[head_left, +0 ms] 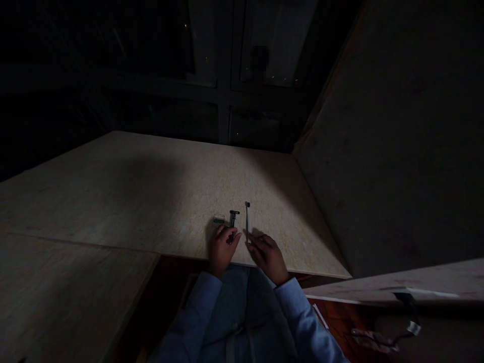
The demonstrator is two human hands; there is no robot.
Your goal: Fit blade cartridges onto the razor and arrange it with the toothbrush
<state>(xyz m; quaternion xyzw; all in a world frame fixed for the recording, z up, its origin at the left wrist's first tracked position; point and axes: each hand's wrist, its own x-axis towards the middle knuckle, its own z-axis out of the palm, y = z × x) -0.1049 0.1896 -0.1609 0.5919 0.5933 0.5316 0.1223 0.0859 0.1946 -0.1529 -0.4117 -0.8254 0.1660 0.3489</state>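
Note:
My left hand [221, 250] is closed around the handle of a dark razor [233, 219], whose T-shaped head points away from me. To the right of it, a slim pale toothbrush [248, 220] with a dark head lies nearly in line with my view. The fingertips of my right hand [269, 256] pinch its near end. Just left of the razor's head lies a small clear and green item [219, 219], too dim to name. Both hands rest close to the front edge of the pale tabletop [204, 176].
A tall panel [393, 151] borders the table on the right. Dark windows [223, 75] stand behind it. Another pale surface [68, 287] adjoins at the lower left. On the floor at lower right are a cable [401, 339] and a reddish patterned thing [372, 340].

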